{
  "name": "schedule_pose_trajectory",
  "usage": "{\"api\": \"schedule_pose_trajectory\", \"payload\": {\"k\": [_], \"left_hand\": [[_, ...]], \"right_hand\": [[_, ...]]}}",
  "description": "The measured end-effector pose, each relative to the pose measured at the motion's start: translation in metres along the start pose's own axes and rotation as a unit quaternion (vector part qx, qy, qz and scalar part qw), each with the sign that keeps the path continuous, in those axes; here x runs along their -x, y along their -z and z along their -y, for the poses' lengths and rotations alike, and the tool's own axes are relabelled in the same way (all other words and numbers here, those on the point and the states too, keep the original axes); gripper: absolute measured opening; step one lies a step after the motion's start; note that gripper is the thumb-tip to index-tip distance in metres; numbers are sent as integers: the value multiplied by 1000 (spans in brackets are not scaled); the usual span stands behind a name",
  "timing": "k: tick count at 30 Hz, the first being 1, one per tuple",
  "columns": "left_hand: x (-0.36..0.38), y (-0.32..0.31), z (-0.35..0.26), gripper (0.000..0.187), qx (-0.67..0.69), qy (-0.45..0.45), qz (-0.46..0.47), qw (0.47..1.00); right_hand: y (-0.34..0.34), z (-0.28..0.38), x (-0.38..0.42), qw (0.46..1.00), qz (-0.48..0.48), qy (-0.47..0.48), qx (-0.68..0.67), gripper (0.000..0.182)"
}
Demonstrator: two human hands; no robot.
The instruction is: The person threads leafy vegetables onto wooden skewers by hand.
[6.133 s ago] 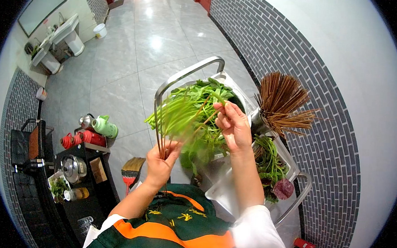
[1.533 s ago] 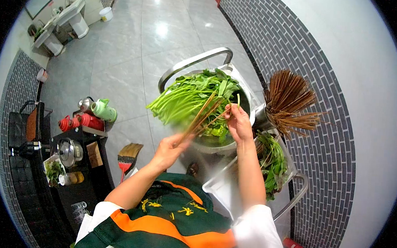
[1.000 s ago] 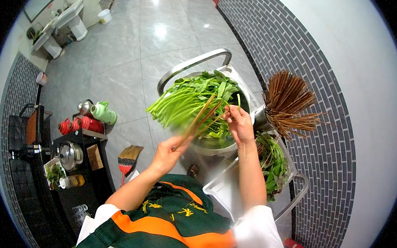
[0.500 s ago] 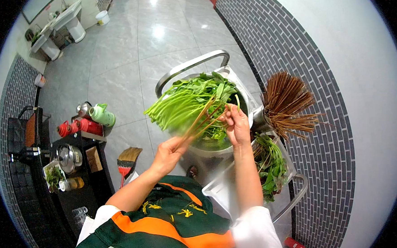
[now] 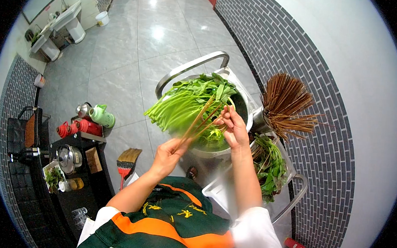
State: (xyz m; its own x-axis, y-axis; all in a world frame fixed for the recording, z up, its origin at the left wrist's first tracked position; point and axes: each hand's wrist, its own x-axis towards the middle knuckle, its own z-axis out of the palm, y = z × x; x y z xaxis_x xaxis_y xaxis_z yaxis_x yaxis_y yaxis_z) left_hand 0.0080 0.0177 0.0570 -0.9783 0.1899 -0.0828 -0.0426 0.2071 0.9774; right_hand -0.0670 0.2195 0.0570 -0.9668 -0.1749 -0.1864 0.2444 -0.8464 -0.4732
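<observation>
My left hand (image 5: pixel 166 158) is closed round the lower ends of several thin brown sticks (image 5: pixel 198 120) that look like skewers and slant up to the right. Beyond them lies a heap of leafy greens (image 5: pixel 170 108) with long pale stems, in a round metal pot (image 5: pixel 245 109). My right hand (image 5: pixel 235 129) is pinched at the pot's right side, near the skewer tips. A green stem (image 5: pixel 232 101) rises from its fingertips. Whether a skewer tip touches that stem is hard to make out.
A metal container (image 5: pixel 261 120) crammed with brown skewers stands right of the pot. Below it, a white crate (image 5: pixel 289 161) holds more greens. Curved metal handles flank the cart. At left, a black table (image 5: pixel 80 189) carries thermoses and a lidded pot; a brush (image 5: pixel 127 160) sits nearby.
My right hand has shifted slightly left and down, and the green stem at its fingertips has moved left with it. My left hand still holds the skewers in nearly the same place.
</observation>
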Motion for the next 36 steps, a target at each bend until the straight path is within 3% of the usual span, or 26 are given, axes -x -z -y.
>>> {"api": "schedule_pose_trajectory", "payload": {"k": [16,18,31,34,36], "left_hand": [[4,5,5,24,-26,-9,-7,1000],[4,6,0,24,-33,-10,-8,999],[6,7,6,24,-53,-31,-15,998],[6,8,2,24,-61,-20,-11,998],[5,7,4,24,-54,-21,-14,998]], "right_hand": [[-3,-1,3,994,25,-54,-97,19],[-8,0,5,999,11,-35,-39,19],[-3,-5,5,999,21,-49,-10,21],[-6,-8,6,999,8,-32,0,22],[-13,-11,9,995,-20,27,90,18]]}}
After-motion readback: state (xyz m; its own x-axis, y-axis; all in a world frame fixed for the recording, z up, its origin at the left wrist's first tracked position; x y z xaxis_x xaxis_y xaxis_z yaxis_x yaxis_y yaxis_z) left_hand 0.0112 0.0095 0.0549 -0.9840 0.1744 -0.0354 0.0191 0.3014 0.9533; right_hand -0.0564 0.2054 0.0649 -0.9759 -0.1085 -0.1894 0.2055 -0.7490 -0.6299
